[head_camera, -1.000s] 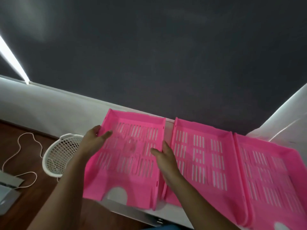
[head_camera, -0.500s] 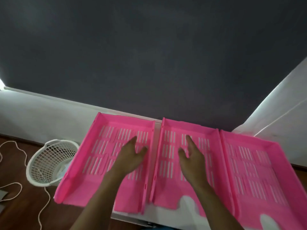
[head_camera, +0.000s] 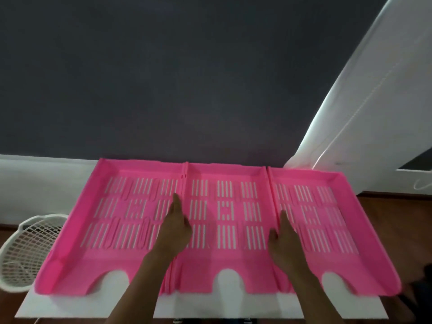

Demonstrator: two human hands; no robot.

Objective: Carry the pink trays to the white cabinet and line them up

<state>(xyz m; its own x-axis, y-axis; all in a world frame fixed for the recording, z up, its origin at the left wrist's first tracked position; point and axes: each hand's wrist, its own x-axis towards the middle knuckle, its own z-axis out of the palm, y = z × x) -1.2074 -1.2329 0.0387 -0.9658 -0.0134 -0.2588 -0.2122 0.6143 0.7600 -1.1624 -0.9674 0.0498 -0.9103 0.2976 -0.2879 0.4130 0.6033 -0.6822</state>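
Observation:
Three pink slotted trays lie side by side on the white cabinet top [head_camera: 70, 305], rims touching: the left tray [head_camera: 112, 220], the middle tray [head_camera: 225, 218] and the right tray [head_camera: 327, 218]. My left hand [head_camera: 175, 228] lies flat over the seam between the left and middle trays, fingers pointing away from me. Over the seam between the middle and right trays rests my right hand [head_camera: 284, 242], also flat. Neither hand grips anything.
A white mesh basket [head_camera: 25, 249] stands on the brown floor to the left of the cabinet. A dark grey wall rises right behind the trays. A white panel [head_camera: 374, 101] leans at the right.
The left tray has been set down and pushed against the middle one. Both hands slid rightward, from inside the left and middle trays to the seams between trays. The view has levelled.

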